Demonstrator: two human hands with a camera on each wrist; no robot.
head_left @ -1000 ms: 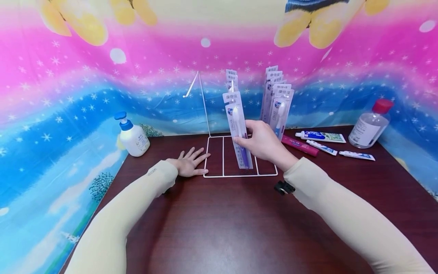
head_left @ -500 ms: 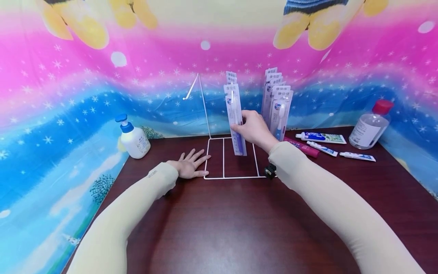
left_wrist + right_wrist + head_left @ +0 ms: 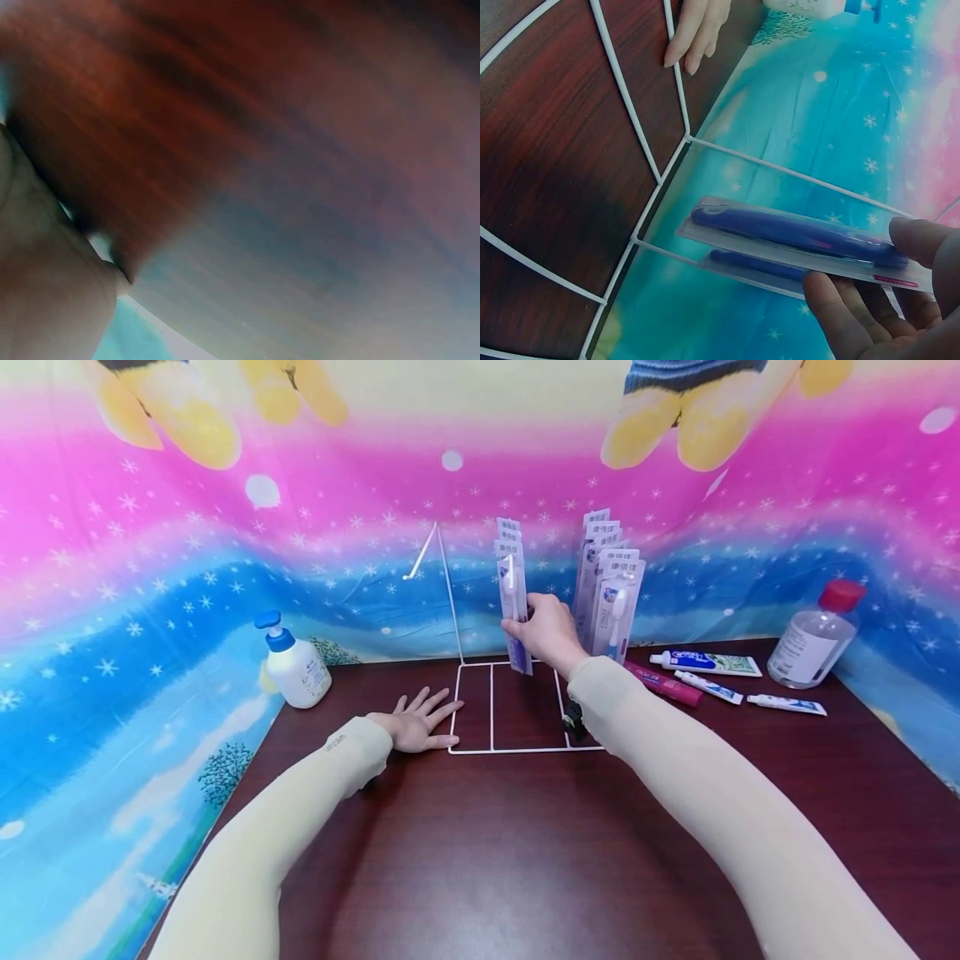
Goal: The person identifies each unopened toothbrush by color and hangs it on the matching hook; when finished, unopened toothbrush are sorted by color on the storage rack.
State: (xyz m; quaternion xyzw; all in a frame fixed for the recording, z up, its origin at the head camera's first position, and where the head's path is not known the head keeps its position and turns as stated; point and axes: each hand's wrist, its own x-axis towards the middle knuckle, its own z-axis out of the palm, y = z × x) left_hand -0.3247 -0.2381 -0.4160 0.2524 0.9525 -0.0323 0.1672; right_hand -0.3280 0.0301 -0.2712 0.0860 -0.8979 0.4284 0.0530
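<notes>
My right hand (image 3: 553,628) pinches a packaged toothbrush (image 3: 513,589) with a purple handle, thumb on one side and fingers on the other. The pack hangs upright at the middle hook of a white wire display rack (image 3: 492,714), in line with similar packs behind it. In the right wrist view, the purple handle (image 3: 795,236) shows through clear plastic, a second pack (image 3: 757,266) close behind it. My left hand (image 3: 415,724) lies flat on the table with fingers spread, its fingertips at the left side of the rack's base. The left wrist view mostly shows blurred tabletop.
More packaged toothbrushes (image 3: 617,602) hang on the right hook; the left hook (image 3: 420,553) is bare. A pump bottle (image 3: 296,672) stands left. At right lie a pink tube (image 3: 671,687), several toothpaste tubes (image 3: 707,662) and a red-capped clear bottle (image 3: 813,639). A patterned cloth hangs behind.
My right hand has moved back and slightly left, carrying the toothbrush pack farther along the middle hook toward the packs behind. The left hand has stayed in place.
</notes>
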